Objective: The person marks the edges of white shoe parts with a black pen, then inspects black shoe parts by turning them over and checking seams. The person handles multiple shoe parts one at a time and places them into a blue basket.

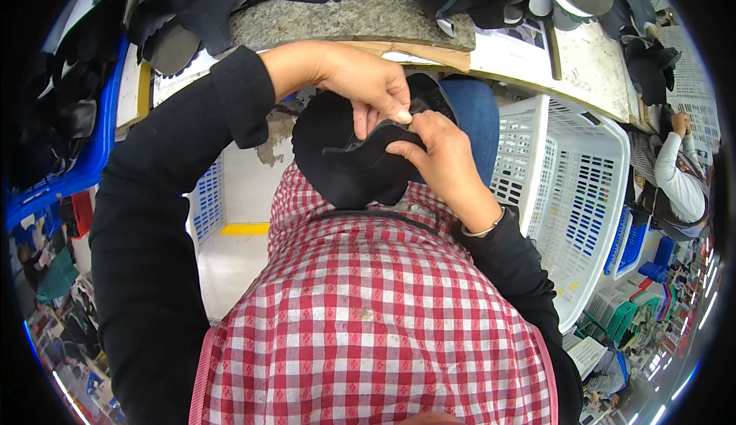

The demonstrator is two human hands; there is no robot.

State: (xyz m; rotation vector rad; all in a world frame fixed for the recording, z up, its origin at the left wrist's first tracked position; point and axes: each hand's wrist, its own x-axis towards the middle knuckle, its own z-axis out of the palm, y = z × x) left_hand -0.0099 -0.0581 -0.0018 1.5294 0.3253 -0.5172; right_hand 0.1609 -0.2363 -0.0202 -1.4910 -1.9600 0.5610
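Observation:
A black shoe upper lies over my lap, its edge folded up between my hands. My left hand reaches in from above, thumb and fingers pinching the upper's raised edge. From the right, my right hand grips the same edge with thumb and forefinger, close beside the left fingertips. A thin bracelet circles the right wrist. Folds of the black material hide part of the fingers, and I cannot make out any small thing between them.
Several black shoe uppers are heaped along a bench with a stone slab. White perforated crates stand at my right; a blue crate holds more uppers at left. Another person sits far right.

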